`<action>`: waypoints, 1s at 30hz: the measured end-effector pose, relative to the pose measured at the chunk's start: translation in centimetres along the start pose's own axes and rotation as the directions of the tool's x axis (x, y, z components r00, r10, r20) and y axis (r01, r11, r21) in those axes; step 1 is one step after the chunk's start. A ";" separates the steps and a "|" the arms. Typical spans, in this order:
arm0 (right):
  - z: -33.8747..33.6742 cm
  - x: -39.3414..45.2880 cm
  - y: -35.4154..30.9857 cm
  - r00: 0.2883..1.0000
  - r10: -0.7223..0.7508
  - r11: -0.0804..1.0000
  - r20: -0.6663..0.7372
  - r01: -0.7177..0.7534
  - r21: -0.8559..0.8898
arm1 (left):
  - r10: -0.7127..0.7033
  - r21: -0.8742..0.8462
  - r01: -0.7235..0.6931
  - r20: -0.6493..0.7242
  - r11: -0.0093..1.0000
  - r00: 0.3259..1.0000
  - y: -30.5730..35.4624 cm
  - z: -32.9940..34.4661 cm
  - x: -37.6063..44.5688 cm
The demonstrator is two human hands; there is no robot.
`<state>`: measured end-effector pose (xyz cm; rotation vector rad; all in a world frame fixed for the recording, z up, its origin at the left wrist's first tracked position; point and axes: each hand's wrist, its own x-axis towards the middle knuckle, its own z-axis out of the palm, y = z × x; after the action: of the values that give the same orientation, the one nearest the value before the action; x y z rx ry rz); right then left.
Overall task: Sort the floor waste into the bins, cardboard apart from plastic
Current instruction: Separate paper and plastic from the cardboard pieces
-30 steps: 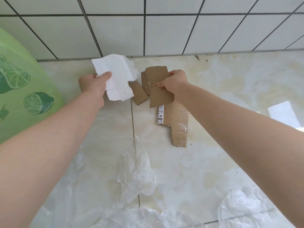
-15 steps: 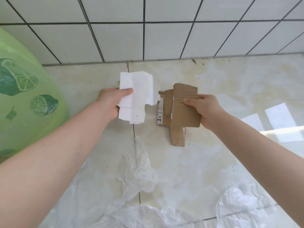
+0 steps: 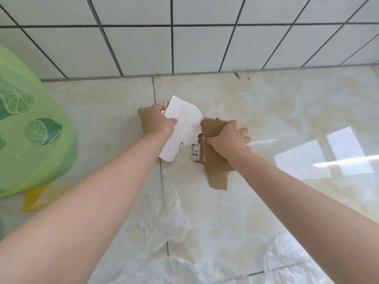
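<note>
Step in hand: gathering cardboard off the floor, both hands loaded, nothing binned yet by the look of it. Left hand [image 3: 155,121] pinches a torn white sheet of card [image 3: 181,128], thumb across its face, fingers behind. Right hand [image 3: 228,140] curls round a folded brown cardboard strip [image 3: 213,128], thumb on the near side. Under/behind that, more brown cardboard w/ a printed label [image 3: 218,175] reaches down to the floor tile; can't tell if it is lifted or lying flat, prob. the latter.

White sheet's long axis runs roughly from the wall toward the person, torn edge facing right. Brown pieces lie the same way, near vertical in view.

Next move calls for stacking both lots into one hand or carrying them to a bin. Green lime-print plastic bin bag [image 3: 30,128] sits at left. Clear crumpled plastic film [image 3: 164,212] stays for the other bin.
</note>
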<state>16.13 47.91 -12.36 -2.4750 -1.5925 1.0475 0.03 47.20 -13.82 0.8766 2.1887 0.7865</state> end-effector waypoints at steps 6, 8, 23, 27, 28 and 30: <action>0.1 0.7 -0.2 0.998 0.058 0.998 0.033 -0.057 -0.020 | -0.039 -0.042 0.039 0.008 0.998 0.999 -0.1 0.0 0.3; 0.0 1.0 -0.2 0.995 0.080 0.997 0.059 -0.080 -0.017 | -0.035 -0.050 0.036 0.010 0.998 0.999 0.1 -0.1 0.3; 0.1 1.5 0.6 0.993 -0.030 0.997 0.116 0.022 0.074 | -0.105 -0.230 0.186 0.325 0.955 0.940 1.4 -1.6 1.2; 0.0 1.7 0.8 0.991 -0.048 0.995 0.126 0.037 0.089 | -0.058 -0.222 0.183 0.474 0.958 0.879 1.7 -2.2 1.9; -0.2 1.7 0.9 0.990 -0.057 0.995 0.132 0.045 0.093 | -0.043 -0.215 0.180 0.520 0.960 0.853 1.8 -2.3 2.1; -0.7 2.0 1.1 0.986 -0.086 0.990 0.145 0.069 0.121 | -0.018 -0.192 0.164 0.596 0.968 0.803 2.2 -2.6 2.4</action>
<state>17.91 49.21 -13.25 -2.2900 -1.6019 1.3013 -2.44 49.52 -11.46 0.7590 1.5348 0.6015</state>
